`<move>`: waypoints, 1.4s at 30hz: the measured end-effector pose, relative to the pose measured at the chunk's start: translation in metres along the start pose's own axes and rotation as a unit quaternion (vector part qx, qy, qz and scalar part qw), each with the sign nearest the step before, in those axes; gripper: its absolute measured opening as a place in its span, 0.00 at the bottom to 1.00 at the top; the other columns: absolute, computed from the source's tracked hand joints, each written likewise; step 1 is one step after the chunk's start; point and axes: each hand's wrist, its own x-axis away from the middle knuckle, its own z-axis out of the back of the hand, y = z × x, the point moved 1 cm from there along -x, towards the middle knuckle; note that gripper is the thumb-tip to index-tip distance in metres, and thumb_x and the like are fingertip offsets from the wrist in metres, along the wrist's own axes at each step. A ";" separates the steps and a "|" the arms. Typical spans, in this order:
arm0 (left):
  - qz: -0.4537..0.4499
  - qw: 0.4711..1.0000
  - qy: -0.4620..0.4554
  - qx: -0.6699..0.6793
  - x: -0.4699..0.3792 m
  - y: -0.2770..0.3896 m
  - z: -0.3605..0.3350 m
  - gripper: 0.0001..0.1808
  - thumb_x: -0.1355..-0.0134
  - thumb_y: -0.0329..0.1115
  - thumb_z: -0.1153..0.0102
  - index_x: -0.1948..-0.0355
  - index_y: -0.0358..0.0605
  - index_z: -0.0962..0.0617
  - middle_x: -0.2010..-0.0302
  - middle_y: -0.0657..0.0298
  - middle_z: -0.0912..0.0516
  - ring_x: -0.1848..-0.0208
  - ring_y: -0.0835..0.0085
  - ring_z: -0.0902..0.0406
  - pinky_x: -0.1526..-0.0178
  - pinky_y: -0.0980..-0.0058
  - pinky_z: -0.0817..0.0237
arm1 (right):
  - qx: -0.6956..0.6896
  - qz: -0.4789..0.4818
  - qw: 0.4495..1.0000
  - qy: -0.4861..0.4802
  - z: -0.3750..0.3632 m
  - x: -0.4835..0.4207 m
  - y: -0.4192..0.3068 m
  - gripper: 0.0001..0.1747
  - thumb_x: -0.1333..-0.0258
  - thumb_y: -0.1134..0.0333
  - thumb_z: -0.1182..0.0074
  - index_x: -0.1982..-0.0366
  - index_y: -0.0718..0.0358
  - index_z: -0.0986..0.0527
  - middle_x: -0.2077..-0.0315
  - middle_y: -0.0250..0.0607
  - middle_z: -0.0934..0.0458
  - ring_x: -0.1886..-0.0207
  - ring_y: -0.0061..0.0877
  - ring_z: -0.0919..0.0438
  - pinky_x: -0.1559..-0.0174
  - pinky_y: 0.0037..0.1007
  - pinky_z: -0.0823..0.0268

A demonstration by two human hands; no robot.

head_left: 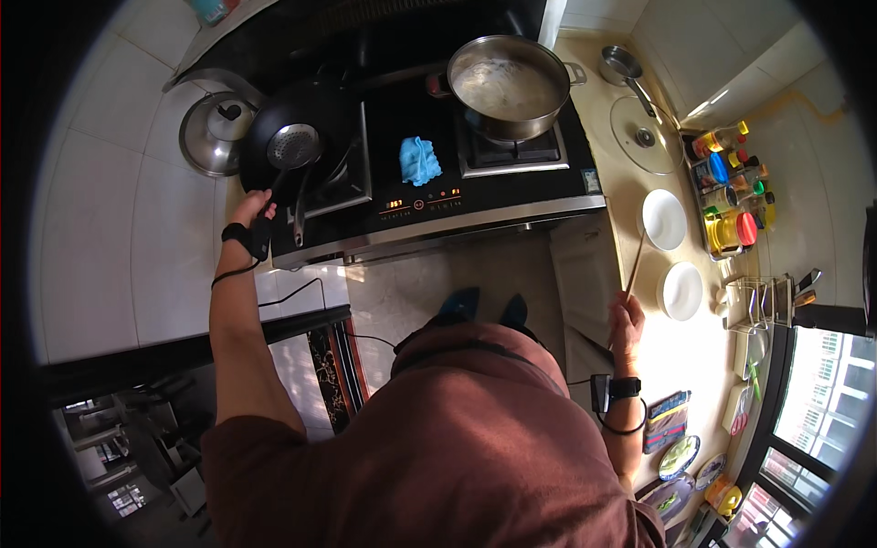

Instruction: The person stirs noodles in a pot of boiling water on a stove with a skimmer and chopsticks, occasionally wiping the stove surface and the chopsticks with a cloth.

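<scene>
My left hand (257,205) is closed around the dark handle of a slotted ladle (294,146), whose perforated metal bowl is over the black wok (257,154) on the left burner. A second handle (299,212) with a metal end sticks out over the wok's near side; what it belongs to is hard to tell. My right hand (627,322) grips wooden chopsticks (636,264) beside the counter edge, their tips by a white bowl (664,219). Another white bowl (681,291) stands nearer to me. On the right burner, a stainless steel pot (510,127) holds cloudy, foamy liquid.
A blue cloth (419,162) lies between the burners, above the lit control panel (419,204). Rightward are a glass lid (634,147), a small saucepan (620,66), a rack of condiment bottles (726,192) and a knife rack (760,301). A lidded steel vessel (205,147) stands far left.
</scene>
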 end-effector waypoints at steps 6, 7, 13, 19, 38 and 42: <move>-0.063 0.960 0.030 -0.271 -0.009 0.001 0.009 0.16 0.39 0.42 0.53 0.69 0.35 0.27 0.79 0.55 0.24 0.85 0.73 0.32 0.81 0.73 0.38 | -0.036 -0.011 0.997 -0.069 -0.034 0.007 -0.020 0.12 0.43 0.72 0.58 0.58 0.67 0.32 0.74 0.31 0.29 0.79 0.12 0.38 0.78 0.14 0.44; -0.079 0.951 0.045 -0.295 -0.008 0.002 0.007 0.18 0.40 0.42 0.51 0.70 0.33 0.27 0.78 0.55 0.23 0.83 0.71 0.30 0.79 0.71 0.36 | -0.057 -0.032 0.995 -0.076 -0.039 0.009 -0.026 0.12 0.42 0.72 0.59 0.57 0.66 0.32 0.74 0.31 0.29 0.78 0.13 0.37 0.77 0.15 0.43; -0.110 0.902 0.123 -0.400 0.009 0.010 -0.010 0.22 0.46 0.44 0.42 0.69 0.30 0.27 0.77 0.54 0.23 0.78 0.64 0.26 0.75 0.64 0.34 | -0.125 -0.100 0.982 -0.102 -0.059 0.016 -0.046 0.13 0.40 0.70 0.59 0.53 0.62 0.32 0.75 0.32 0.29 0.78 0.15 0.32 0.75 0.18 0.36; -0.163 0.872 0.166 -0.431 0.003 0.006 -0.008 0.26 0.51 0.47 0.38 0.68 0.29 0.25 0.70 0.46 0.21 0.68 0.56 0.21 0.66 0.62 0.32 | -0.114 -0.108 0.977 -0.147 -0.064 0.019 -0.042 0.19 0.39 0.67 0.59 0.46 0.62 0.37 0.80 0.32 0.31 0.78 0.18 0.30 0.73 0.20 0.35; -0.570 0.799 -0.028 -0.189 0.144 -0.026 -0.222 0.05 0.43 0.30 0.46 0.70 0.40 0.24 0.70 0.62 0.27 0.68 0.75 0.28 0.68 0.79 0.34 | -0.173 -0.101 0.969 -0.145 -0.078 0.020 -0.034 0.13 0.38 0.61 0.59 0.61 0.63 0.30 0.80 0.30 0.27 0.82 0.14 0.30 0.81 0.15 0.39; -0.549 0.821 -0.012 -0.155 0.046 -0.057 -0.280 0.10 0.46 0.34 0.42 0.65 0.41 0.25 0.65 0.58 0.27 0.63 0.69 0.28 0.63 0.75 0.33 | -0.173 -0.120 0.969 -0.128 -0.079 0.023 -0.038 0.14 0.38 0.59 0.58 0.60 0.60 0.28 0.82 0.28 0.29 0.83 0.13 0.33 0.83 0.14 0.44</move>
